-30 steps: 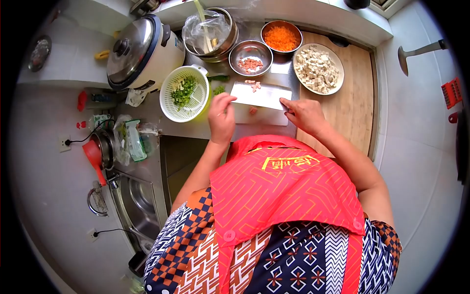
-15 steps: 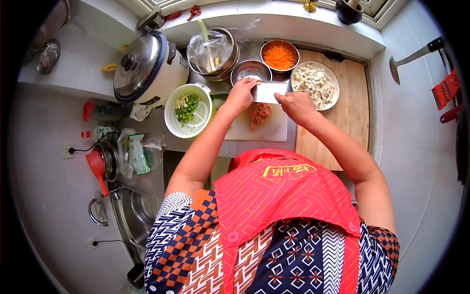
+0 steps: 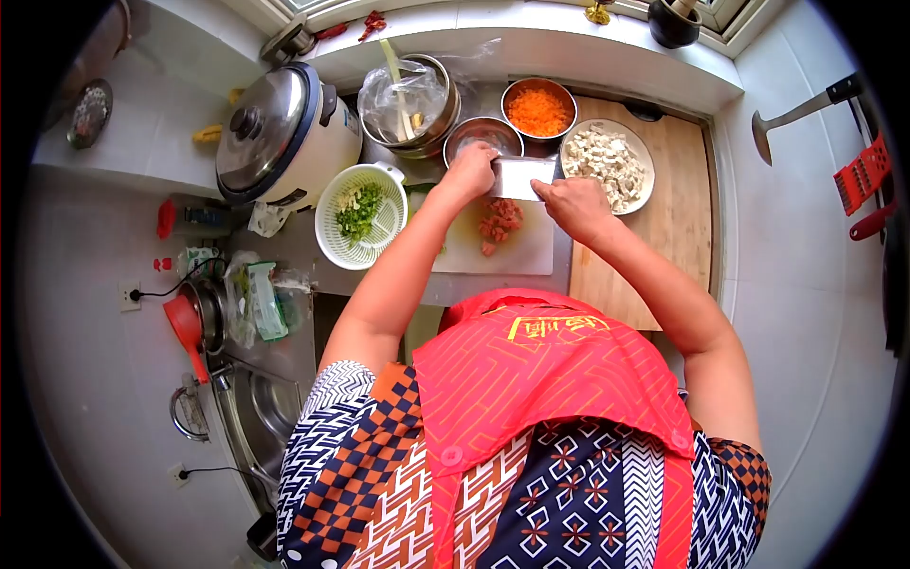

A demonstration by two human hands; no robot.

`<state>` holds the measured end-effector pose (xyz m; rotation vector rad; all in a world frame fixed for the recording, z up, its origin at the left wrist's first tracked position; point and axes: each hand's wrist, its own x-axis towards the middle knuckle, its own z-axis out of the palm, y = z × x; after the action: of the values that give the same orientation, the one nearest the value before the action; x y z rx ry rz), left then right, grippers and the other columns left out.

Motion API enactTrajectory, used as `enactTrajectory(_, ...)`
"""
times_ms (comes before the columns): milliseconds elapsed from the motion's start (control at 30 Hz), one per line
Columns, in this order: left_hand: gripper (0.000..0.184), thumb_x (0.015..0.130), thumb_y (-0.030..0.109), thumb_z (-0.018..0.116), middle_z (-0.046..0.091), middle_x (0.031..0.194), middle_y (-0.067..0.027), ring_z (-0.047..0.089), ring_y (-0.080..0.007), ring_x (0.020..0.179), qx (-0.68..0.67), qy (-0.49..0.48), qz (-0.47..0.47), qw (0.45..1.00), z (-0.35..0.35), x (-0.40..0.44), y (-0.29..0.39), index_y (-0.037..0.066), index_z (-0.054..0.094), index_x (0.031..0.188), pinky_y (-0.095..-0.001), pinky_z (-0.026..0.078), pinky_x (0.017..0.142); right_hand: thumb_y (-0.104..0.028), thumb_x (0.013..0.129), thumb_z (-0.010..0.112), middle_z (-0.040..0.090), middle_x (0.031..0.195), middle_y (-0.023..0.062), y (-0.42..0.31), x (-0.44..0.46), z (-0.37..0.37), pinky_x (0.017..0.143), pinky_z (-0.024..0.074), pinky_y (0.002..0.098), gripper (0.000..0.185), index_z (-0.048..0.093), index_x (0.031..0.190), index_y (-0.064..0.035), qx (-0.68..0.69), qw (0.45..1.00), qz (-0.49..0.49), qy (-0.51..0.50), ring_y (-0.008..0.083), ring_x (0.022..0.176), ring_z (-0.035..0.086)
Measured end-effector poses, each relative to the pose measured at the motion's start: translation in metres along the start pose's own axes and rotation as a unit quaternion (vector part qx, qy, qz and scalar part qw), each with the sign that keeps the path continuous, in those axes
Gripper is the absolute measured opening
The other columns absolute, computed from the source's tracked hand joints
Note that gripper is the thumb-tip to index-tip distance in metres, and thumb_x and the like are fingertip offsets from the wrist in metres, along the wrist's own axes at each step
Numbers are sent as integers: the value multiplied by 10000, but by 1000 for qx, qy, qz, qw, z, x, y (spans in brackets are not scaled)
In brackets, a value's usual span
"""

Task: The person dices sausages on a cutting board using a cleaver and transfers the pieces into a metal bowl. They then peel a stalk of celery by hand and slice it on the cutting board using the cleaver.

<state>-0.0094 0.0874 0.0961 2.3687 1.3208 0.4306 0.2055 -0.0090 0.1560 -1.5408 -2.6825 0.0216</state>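
Note:
My right hand [image 3: 576, 204] is closed on a cleaver, its index finger along the wide blade [image 3: 519, 178]. At the blade's left end is my left hand [image 3: 470, 174], fingers bent together over the near rim of a steel bowl [image 3: 482, 130]; what its fingertips hold is hidden. Below the blade, chopped pink meat [image 3: 500, 224] lies on a white cutting board [image 3: 527, 261]. A white colander [image 3: 332, 230] with chopped greens stands left of the board.
Shredded carrot fills a steel bowl [image 3: 539, 111] at the back. Diced white pieces [image 3: 607, 166] sit on a plate over a wooden board [image 3: 684, 190]. A rice cooker [image 3: 275, 128] and a bag-lined bowl [image 3: 408, 100] are at the back left; a sink [image 3: 265, 408] is lower left.
Both hands and the cleaver have moved up toward the steel bowl. The left hand has gone from beside the board to the blade's end and bowl rim. More meat shows on the board.

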Motion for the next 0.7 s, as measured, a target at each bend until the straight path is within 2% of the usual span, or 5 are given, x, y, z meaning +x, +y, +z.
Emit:
enactTrajectory(133,338,763,-61,477,647,1028,-183,606,-364,998,-68,156,-17,985,-16,-8,-3,17,685,1017,-376,477,907,-125,833,532,645,688,81,-5,-13,1,503,496,409,233,626,1043,-163,51,998,18,10,265,630,653)
enactTrajectory(300,113,812,-6,615,637,905,-85,625,-173,723,-179,326,-39,927,-40,-72,35,28,671,905,-273,501,652,-188,786,588,674,786,109,-12,-47,14,590,513,428,331,659,1110,-181,225,970,82,37,310,693,651)
enactTrajectory(467,167,758,-28,677,581,958,-108,585,-224,751,-190,377,-96,901,-5,-139,53,35,628,905,-317,502,654,-184,749,645,678,809,132,-34,-77,15,661,529,424,354,692,1100,-187,318,939,135,2,323,711,654)
enactTrajectory(567,173,788,-51,644,566,963,-82,566,-178,841,-32,443,-70,893,-14,-149,73,30,615,938,-289,481,721,-183,750,643,678,823,134,-44,-89,13,662,533,419,351,696,1097,-185,315,937,150,-28,325,717,654)
enactTrajectory(700,153,778,-23,666,575,925,-76,574,-210,834,-191,395,-149,886,20,-163,45,25,604,910,-289,478,748,-155,762,634,637,715,177,-47,-97,18,623,507,342,374,682,1132,-128,445,860,233,-92,233,611,638)
